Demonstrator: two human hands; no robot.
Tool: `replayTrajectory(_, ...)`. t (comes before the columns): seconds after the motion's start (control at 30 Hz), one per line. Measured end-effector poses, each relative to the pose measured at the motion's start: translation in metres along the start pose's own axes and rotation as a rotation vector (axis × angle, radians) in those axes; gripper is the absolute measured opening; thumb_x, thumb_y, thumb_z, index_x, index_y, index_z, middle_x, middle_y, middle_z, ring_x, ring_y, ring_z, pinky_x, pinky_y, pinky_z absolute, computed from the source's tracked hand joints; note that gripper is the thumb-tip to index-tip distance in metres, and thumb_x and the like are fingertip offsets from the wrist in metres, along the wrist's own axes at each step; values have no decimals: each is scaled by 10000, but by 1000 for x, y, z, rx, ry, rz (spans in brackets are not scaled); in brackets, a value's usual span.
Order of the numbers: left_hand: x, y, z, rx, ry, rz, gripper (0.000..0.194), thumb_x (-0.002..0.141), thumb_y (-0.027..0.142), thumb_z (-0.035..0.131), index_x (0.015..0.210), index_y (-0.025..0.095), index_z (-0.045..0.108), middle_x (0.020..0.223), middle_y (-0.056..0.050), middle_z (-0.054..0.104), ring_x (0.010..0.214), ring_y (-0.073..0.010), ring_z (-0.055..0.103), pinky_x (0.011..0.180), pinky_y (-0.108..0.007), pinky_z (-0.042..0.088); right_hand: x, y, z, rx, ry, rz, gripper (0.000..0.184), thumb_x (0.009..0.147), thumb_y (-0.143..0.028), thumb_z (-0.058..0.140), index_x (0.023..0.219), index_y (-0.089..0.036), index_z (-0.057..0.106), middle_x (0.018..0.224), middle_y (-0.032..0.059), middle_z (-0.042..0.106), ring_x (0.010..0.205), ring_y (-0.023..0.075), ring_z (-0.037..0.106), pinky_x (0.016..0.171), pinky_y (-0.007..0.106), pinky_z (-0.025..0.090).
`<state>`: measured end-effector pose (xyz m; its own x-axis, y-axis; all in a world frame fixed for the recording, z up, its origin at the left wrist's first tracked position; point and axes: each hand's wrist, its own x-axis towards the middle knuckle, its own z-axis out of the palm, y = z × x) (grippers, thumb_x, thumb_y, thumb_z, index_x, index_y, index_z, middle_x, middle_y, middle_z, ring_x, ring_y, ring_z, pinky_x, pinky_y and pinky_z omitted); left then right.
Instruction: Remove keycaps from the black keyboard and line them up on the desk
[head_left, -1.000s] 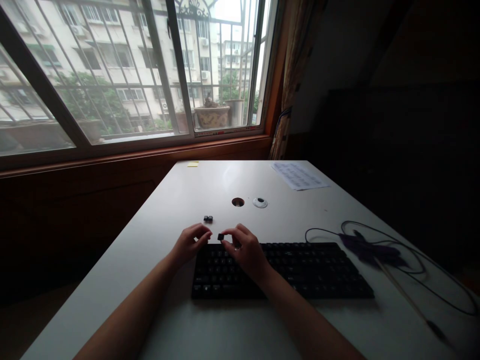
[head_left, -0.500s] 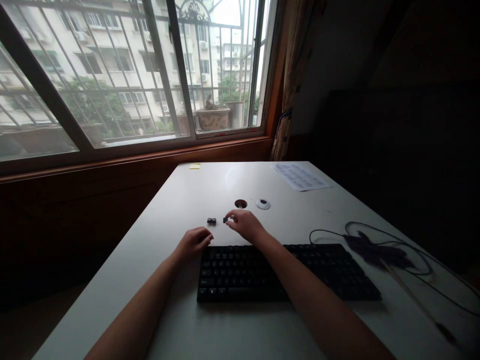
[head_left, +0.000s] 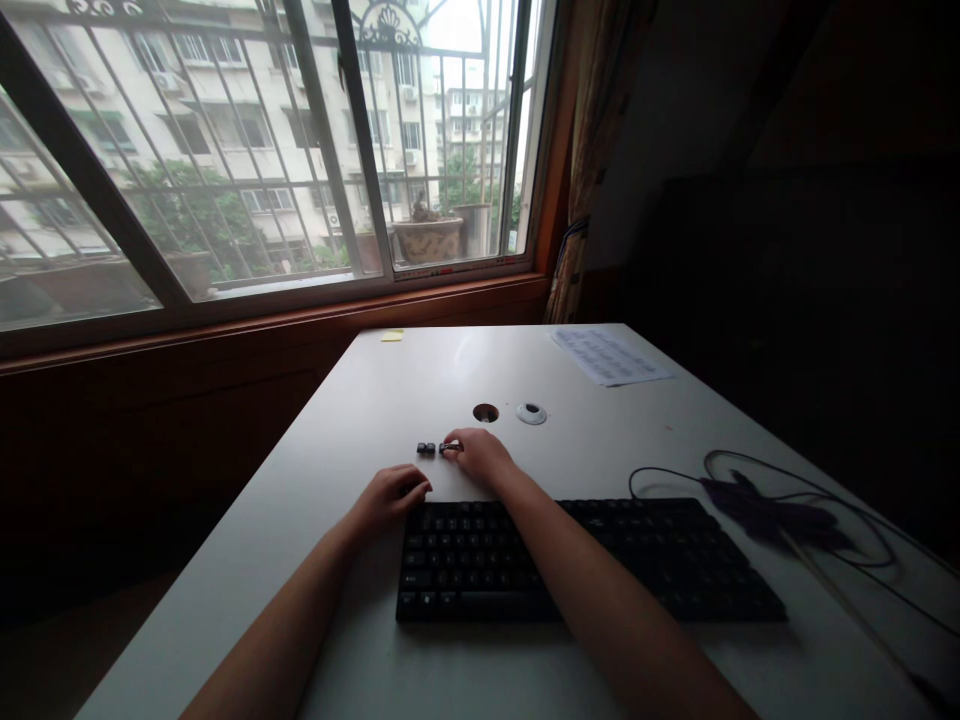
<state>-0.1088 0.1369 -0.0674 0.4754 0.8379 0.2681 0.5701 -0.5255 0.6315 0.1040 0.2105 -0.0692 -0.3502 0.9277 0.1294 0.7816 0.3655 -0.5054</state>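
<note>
A black keyboard (head_left: 480, 575) lies on the white table in front of me, partly covered by my right forearm. Behind it sit two small dark keycaps (head_left: 426, 449) side by side. Just right of these, my right hand (head_left: 480, 455) has its fingertips closed on another dark keycap (head_left: 444, 448), at or close to the tabletop. My left hand (head_left: 390, 495) rests with curled fingers by the keyboard's far left corner. Whether anything is inside its fingers is hidden.
Past the hands are a round hole (head_left: 485, 413) in the table and a white ring-shaped cover (head_left: 532, 413). Printed paper (head_left: 611, 358) and a yellow note (head_left: 392, 336) lie at the far edge. A cable (head_left: 720, 462) and a dark cloth-like bundle (head_left: 772, 515) lie on the right.
My right hand has shifted left with the keycap, bringing it closer to the pair. The left hand stays by the keyboard's corner. The whole view has tilted slightly.
</note>
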Motion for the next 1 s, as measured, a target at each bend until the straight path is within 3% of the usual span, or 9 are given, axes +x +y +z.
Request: replayTrajectory(1.0, 1, 4, -1, 20, -4, 11, 246, 921, 325, 514, 894, 177, 709, 822, -45, 676, 741, -154, 616, 679, -243, 451, 0, -6, 2, -22, 26, -13, 235, 846, -344, 641, 1057, -271, 712, 1076, 27, 714, 969, 183, 649, 823, 255, 455)
